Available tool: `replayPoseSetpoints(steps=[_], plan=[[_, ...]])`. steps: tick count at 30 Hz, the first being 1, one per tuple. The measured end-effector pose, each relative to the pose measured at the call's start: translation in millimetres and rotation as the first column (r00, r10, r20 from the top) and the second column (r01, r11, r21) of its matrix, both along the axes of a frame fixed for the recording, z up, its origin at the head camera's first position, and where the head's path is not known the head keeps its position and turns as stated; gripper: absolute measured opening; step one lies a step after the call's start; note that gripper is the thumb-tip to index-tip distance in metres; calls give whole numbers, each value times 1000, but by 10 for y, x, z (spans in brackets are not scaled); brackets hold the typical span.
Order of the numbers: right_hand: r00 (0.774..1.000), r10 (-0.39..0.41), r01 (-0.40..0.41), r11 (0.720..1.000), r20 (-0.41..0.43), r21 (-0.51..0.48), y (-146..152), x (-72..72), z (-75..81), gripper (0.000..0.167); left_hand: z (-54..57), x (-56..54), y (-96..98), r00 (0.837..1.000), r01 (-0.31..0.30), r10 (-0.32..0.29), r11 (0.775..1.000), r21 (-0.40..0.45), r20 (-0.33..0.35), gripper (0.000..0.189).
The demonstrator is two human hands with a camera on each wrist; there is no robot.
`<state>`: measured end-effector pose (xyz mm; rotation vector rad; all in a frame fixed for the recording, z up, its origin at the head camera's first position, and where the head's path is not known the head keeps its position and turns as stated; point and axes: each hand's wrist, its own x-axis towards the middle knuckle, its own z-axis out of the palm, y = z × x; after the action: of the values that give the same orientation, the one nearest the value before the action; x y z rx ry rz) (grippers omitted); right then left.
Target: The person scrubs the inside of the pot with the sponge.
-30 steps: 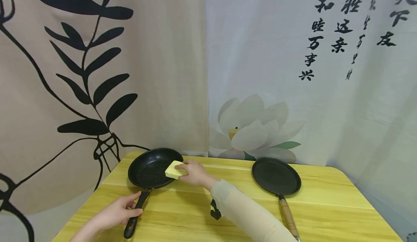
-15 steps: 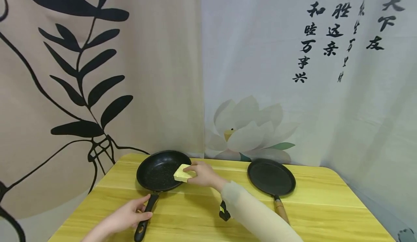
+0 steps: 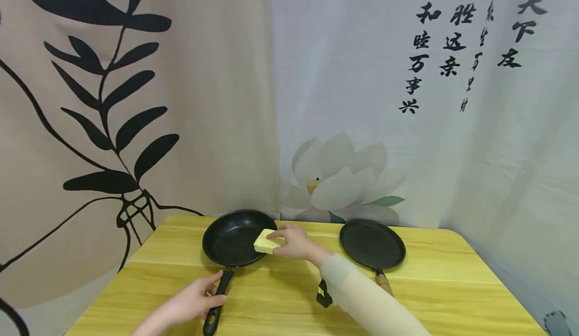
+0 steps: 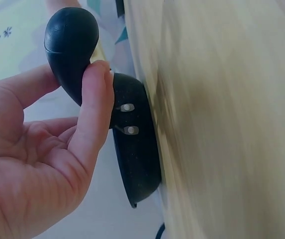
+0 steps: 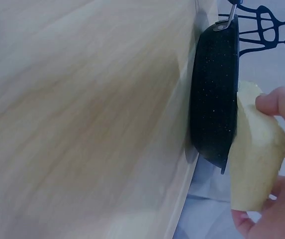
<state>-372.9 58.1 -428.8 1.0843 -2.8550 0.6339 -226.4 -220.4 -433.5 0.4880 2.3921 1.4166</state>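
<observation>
A black frying pan (image 3: 232, 240) stands on the left side of the table, its handle toward me. My left hand (image 3: 192, 303) pinches the black handle (image 4: 70, 47) between thumb and fingers. In the left wrist view, the underside of the pan shows two rivets beside the handle joint. My right hand (image 3: 296, 243) grips a pale yellow sponge (image 3: 264, 243) between thumb and fingertips. Seen from the head, the sponge overlaps the pan's right inner wall. The right wrist view has the sponge right at the pan's rim, with its lower part hidden inside.
A flat black pan (image 3: 373, 244) with a wooden handle (image 3: 383, 282) lies at the right, partly behind my right sleeve. The yellow wood-grain table (image 3: 434, 286) ends at a printed curtain (image 3: 226, 100) behind.
The head view has swung, so everything left of centre sits further right. Pan, left hand and right hand with the sponge have moved right together in view; both grips stay the same.
</observation>
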Motion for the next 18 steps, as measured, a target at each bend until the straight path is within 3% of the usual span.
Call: replayPoseSetpoints(steps=[10, 18], plan=[[999, -27, 28, 999, 22, -46, 262, 10, 0, 40, -7, 2, 275, 997, 27, -29, 999, -21, -72, 77], [998, -40, 44, 996, 57, -76, 550, 31, 29, 40, -3, -14, 535, 995, 36, -39, 999, -39, -92, 77]])
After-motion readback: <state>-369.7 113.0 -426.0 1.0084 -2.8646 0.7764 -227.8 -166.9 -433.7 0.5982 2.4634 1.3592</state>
